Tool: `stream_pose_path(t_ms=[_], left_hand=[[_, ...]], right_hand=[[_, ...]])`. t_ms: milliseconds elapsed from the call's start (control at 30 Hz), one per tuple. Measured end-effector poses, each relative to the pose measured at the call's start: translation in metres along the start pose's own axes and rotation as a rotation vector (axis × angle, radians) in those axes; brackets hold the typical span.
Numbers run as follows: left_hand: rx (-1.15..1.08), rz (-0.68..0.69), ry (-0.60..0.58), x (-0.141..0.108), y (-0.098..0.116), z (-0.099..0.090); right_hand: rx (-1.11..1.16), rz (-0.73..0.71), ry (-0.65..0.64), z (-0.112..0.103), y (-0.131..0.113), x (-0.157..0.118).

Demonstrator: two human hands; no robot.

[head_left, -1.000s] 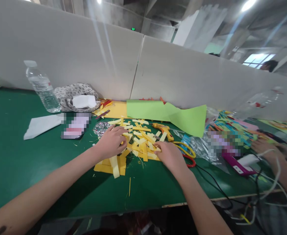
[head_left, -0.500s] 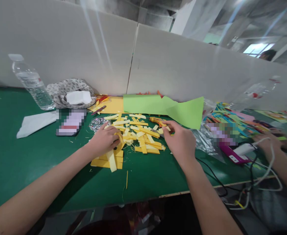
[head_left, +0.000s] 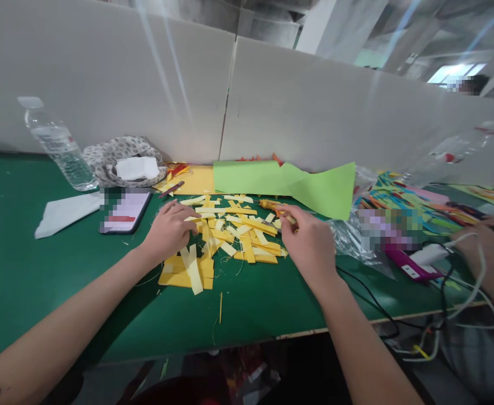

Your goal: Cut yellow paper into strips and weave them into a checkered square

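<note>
Loose yellow paper strips (head_left: 247, 239) lie in a heap on the green table (head_left: 116, 315). My left hand (head_left: 169, 233) is over the heap's left edge, fingers curled and closed; what they hold, if anything, is hidden. Just below it a pale strip (head_left: 193, 273) crosses some flat yellow pieces (head_left: 173, 278). At the heap's right side my right hand (head_left: 308, 239) is closed, thumb and fingers around a small orange tool (head_left: 281, 212) with a grey pointed end toward the strips. Its exact kind is mostly covered. A yellow bundle (head_left: 268, 204) rests beside those fingertips.
Green paper (head_left: 247, 177) lies behind the heap. Leftward are a phone (head_left: 126, 211), white tissue (head_left: 67, 211), a patterned cloth pouch (head_left: 99, 160) and a water bottle (head_left: 59, 149). On the right are clear plastic (head_left: 348, 244), a magenta device (head_left: 411, 267), cables and another person's hand (head_left: 479, 239).
My left hand has drawn back a little left and up from the strips, covering the speckled round thing that showed before. My right hand stays nearly in place. The view has shifted slightly.
</note>
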State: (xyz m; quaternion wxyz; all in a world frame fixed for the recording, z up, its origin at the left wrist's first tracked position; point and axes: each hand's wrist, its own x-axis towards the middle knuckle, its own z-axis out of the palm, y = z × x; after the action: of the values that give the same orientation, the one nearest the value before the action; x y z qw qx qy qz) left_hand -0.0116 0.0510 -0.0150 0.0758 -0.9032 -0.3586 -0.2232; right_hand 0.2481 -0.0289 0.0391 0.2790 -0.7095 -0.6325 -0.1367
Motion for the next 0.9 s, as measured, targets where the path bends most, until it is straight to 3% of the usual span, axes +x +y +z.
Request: stream_pose_path(t_ms=[133,267,500,667,767,900], left_hand=[[-0.064,0.098,-0.111,-0.003,-0.002,0.009],[-0.076,0.079,-0.148,-0.004,-0.004,0.017],[-0.116,-0.091,-0.015,-0.003,-0.01,0.018],[-0.232,-0.119,0.026,-0.003,-0.014,0.023],[-0.294,-0.069,-0.03,-0.003,-0.013,0.026],[-0.426,0.123,-0.059,-0.002,-0.001,0.017]], right_hand=[[-0.023,-0.009,0.0,0.002,0.0,-0.001],[-0.008,-0.012,0.004,0.004,0.002,0.0],[-0.002,-0.006,0.004,0.003,0.004,0.001],[-0.007,-0.002,0.006,0.0,0.003,0.001],[-0.001,-0.004,0.01,-0.001,0.002,0.001],[0.011,-0.006,0.014,0.001,0.002,0.001]])
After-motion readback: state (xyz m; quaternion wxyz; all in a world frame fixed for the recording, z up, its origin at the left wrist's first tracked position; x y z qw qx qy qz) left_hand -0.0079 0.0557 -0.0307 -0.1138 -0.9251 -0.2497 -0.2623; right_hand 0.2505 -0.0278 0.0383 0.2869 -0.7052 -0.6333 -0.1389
